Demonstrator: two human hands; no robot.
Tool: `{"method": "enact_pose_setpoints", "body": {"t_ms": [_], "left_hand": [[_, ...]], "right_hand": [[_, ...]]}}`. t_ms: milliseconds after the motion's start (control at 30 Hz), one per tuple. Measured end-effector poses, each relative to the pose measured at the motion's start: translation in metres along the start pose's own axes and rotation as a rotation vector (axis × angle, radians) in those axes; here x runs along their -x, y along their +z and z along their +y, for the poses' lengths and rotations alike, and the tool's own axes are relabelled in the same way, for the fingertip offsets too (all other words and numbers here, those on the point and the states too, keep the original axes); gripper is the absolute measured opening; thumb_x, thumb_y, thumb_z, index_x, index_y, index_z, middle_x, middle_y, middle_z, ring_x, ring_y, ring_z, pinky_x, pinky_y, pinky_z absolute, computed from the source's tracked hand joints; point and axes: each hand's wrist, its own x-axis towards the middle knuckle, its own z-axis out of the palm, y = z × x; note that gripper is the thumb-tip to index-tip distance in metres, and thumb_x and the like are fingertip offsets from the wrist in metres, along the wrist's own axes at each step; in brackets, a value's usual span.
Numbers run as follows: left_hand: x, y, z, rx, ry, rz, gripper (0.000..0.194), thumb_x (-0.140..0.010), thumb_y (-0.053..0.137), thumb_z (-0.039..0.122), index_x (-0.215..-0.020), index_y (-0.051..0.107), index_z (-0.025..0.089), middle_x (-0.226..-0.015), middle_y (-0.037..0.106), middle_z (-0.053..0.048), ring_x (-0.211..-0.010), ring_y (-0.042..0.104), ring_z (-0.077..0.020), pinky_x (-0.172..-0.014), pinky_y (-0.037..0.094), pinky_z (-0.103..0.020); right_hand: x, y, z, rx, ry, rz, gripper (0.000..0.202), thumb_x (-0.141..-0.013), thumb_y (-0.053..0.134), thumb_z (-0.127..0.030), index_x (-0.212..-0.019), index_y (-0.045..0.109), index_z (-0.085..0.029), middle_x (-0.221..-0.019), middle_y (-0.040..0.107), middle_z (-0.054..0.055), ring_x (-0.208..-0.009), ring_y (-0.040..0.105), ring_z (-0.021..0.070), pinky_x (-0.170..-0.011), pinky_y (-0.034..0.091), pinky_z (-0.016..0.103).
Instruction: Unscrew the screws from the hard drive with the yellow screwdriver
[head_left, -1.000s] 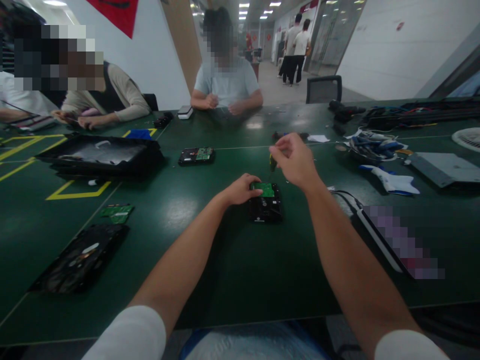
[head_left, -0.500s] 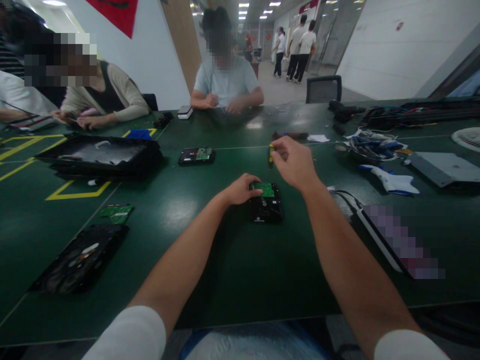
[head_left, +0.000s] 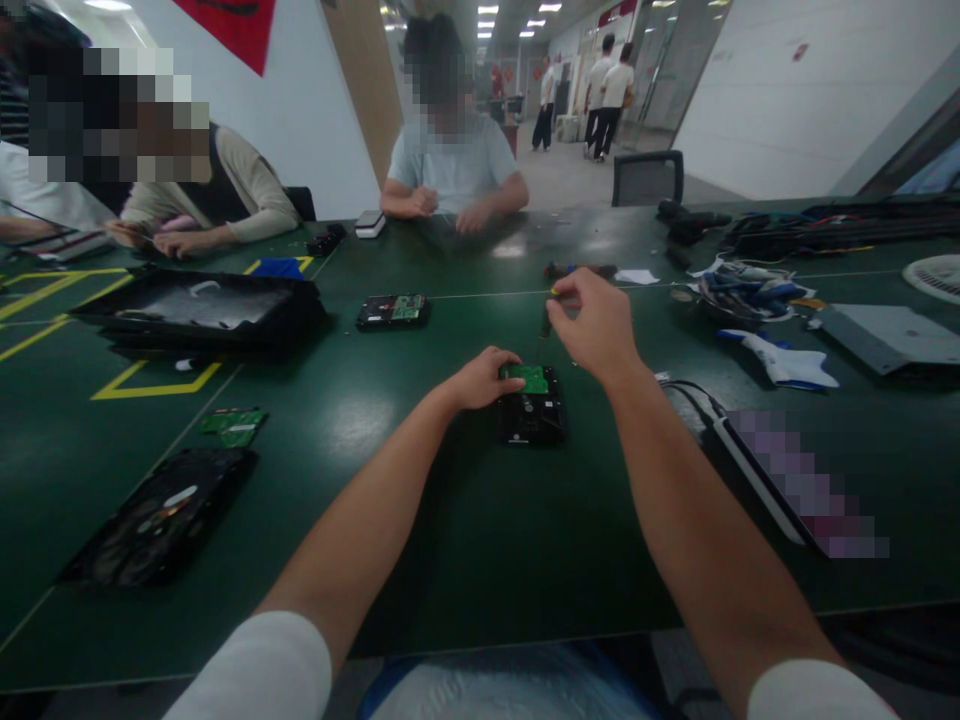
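A black hard drive (head_left: 529, 418) with a green circuit board (head_left: 535, 379) at its far end lies flat on the table in front of me. My left hand (head_left: 486, 379) grips its left far side, thumb on the board. Pinched in the fingers of my right hand (head_left: 596, 318) is a small screwdriver (head_left: 545, 320), held nearly upright. Its thin shaft points down at the far edge of the board; whether the tip touches a screw is too small to tell.
Left of me lie another opened hard drive (head_left: 169, 515) and a loose circuit board (head_left: 236, 427). Farther off are a third drive (head_left: 392, 311) and a black tray (head_left: 202, 305). A pixelated phone-like device (head_left: 802, 480), gloves (head_left: 780, 360) and a metal box (head_left: 892, 338) stand right. Co-workers sit opposite.
My right hand has shifted slightly right, and the screwdriver has turned or tilted in its fingers. My left hand and the hard drive have stayed put.
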Motion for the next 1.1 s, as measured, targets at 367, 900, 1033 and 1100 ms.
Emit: {"method": "enact_pose_setpoints", "body": {"t_ms": [367,900,1033,1100], "left_hand": [[-0.0008,0.0007,-0.0010,-0.005,0.003,-0.004,0.052,-0.091,0.069,0.047,-0.135,0.065,0.018,-0.121,0.058,-0.012,-0.097,0.061,-0.0229,-0.095,0.052,-0.041],[-0.0001,-0.0003,-0.0003,-0.006,-0.017,-0.013,0.054,-0.092,0.068,0.049,-0.137,0.064,0.020,-0.123,0.057,-0.012,-0.096,0.062,-0.0229,-0.094,0.053,-0.042],[-0.0004,0.0007,-0.0017,0.001,-0.006,0.001,0.053,-0.092,0.069,0.048,-0.136,0.065,0.019,-0.122,0.057,-0.012,-0.098,0.062,-0.0237,-0.094,0.052,-0.042],[-0.0010,0.0017,-0.0033,0.007,0.001,0.006,0.052,-0.091,0.069,0.047,-0.135,0.066,0.019,-0.122,0.058,-0.012,-0.098,0.062,-0.0240,-0.094,0.053,-0.042]], "right_hand": [[-0.0004,0.0033,0.0034,0.044,-0.063,0.029,0.014,-0.087,0.064,-0.017,-0.099,0.066,-0.022,-0.102,0.072,0.009,-0.090,0.067,0.0246,-0.086,0.055,0.042],[0.0008,0.0039,0.0023,-0.005,-0.011,0.034,0.011,-0.089,0.066,-0.021,-0.100,0.066,-0.023,-0.100,0.073,0.008,-0.090,0.069,0.0253,-0.085,0.056,0.043],[0.0004,0.0041,0.0026,0.014,-0.055,0.019,0.012,-0.090,0.065,-0.022,-0.101,0.069,-0.023,-0.101,0.074,0.009,-0.092,0.069,0.0261,-0.088,0.055,0.044],[0.0002,0.0036,0.0029,0.040,-0.086,0.008,0.016,-0.089,0.064,-0.018,-0.103,0.070,-0.023,-0.105,0.074,0.010,-0.095,0.069,0.0267,-0.091,0.055,0.045]]}}
